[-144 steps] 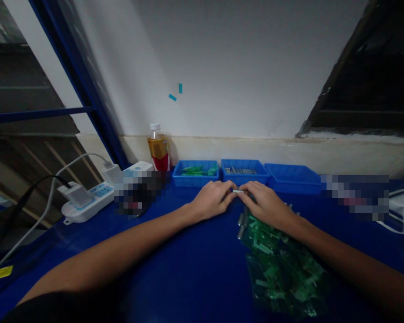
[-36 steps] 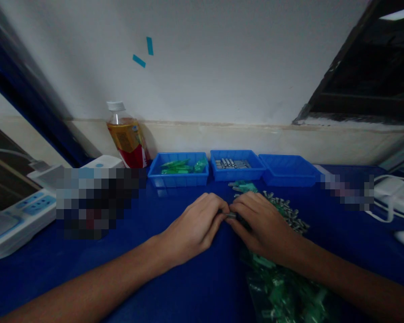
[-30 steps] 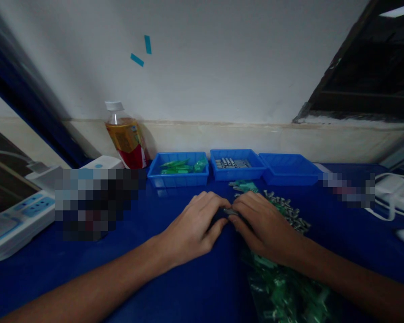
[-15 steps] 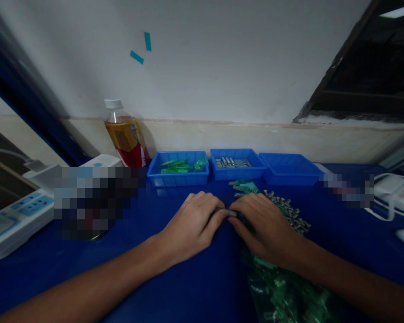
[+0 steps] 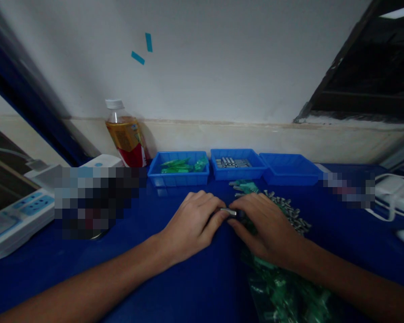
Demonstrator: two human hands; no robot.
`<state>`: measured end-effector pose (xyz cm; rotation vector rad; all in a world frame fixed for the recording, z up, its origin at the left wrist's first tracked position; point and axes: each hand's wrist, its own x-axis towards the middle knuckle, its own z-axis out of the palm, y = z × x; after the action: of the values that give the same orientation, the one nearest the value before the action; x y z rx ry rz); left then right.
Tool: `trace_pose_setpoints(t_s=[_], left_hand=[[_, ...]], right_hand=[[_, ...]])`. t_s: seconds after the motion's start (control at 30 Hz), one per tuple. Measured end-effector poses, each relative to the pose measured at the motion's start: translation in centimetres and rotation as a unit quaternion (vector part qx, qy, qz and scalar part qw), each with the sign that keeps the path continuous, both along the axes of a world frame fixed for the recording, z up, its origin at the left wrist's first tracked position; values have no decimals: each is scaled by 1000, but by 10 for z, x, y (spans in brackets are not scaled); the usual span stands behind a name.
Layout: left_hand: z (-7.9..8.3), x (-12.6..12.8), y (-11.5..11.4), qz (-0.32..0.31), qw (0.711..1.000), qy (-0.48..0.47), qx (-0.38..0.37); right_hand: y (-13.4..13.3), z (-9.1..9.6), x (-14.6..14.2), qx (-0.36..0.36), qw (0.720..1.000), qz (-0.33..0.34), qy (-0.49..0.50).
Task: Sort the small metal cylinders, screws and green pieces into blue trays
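Over the blue table, my left hand (image 5: 198, 220) is closed, pinching a small silvery metal piece (image 5: 229, 211), short and rod-like, between thumb and forefinger. My right hand (image 5: 265, 224) is curled at the other end of that piece, its forefinger at the metal and its thumb lower down. Whatever lies deeper in the right fingers is dark and hidden. Just behind and beside the right hand lies a pile of small metal parts (image 5: 298, 220). Under the right forearm is a clear plastic bag (image 5: 276, 291) with green contents.
Three blue trays stand along the wall: a left tray (image 5: 178, 180) with green packets, a middle tray (image 5: 240, 173) with metal rods, and a right tray (image 5: 289, 177). A drink bottle (image 5: 126, 134) and a power strip (image 5: 30, 211) are at left. White cables (image 5: 392, 206) lie at right.
The small metal piece shows more of its length between my fingertips, and its angle has shifted slightly. Both hands stay in nearly the same place.
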<state>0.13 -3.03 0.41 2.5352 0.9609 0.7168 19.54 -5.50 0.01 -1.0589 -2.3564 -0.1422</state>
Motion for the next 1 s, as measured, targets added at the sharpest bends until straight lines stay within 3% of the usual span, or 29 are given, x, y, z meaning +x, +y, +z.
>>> trace_pose_setpoints(t_s=[0.2,0.37,0.47,0.57,0.73,1.0], left_hand=[[2,0,-1,-4,1000,28,-7],[5,1,-5,-119,990,78,19],[6,2,-7,-166,980,100,40],[5,1,-7,-158,983,92,28],[5,1,-7,-118,989,93,3],[2,-2,-6,-114,989,95,26]], right_hand=[[6,14,5,12,1000,-12,-3],[53,38,21,21,993,-112,12],[97,51,28,-64,984,-164,-31],[134,59,31,-174,961,-184,-110],[160,61,31,-282,925,-159,-197],[158,53,30,-196,944,-160,-210]])
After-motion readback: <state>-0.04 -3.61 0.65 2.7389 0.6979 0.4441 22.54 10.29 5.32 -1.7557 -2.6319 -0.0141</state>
